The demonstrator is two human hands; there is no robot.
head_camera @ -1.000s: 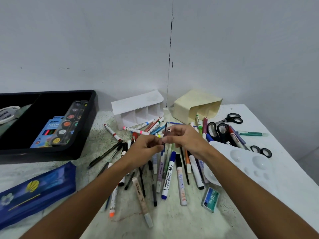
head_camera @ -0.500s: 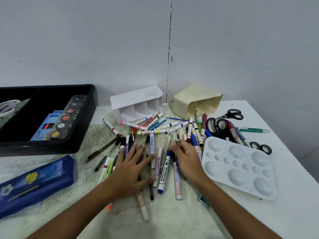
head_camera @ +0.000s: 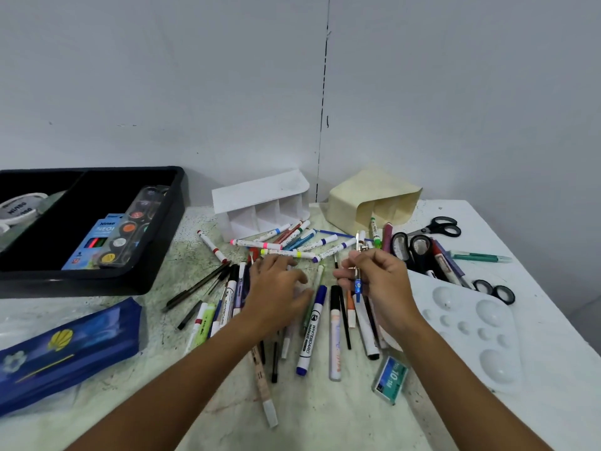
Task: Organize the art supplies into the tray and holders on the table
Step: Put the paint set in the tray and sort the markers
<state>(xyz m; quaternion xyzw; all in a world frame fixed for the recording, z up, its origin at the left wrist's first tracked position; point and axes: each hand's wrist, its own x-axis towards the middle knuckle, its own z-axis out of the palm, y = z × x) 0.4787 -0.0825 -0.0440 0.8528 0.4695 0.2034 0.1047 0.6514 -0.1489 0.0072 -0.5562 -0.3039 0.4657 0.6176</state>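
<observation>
2 bare forearms, no sleeves, left hand (head_camera: 276, 288), right hand (head_camera: 379, 288), no rings

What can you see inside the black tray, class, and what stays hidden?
Inside the black tray, the right compartment holds a watercolour paint set lying on a blue neon marker box. The left compartment shows a white tape roll. The paint set covers part of the box.

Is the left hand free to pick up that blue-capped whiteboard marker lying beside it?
Probably yes: the left hand holds nothing, and the blue-capped whiteboard marker lies uncovered just to its right, nothing between them.
</observation>
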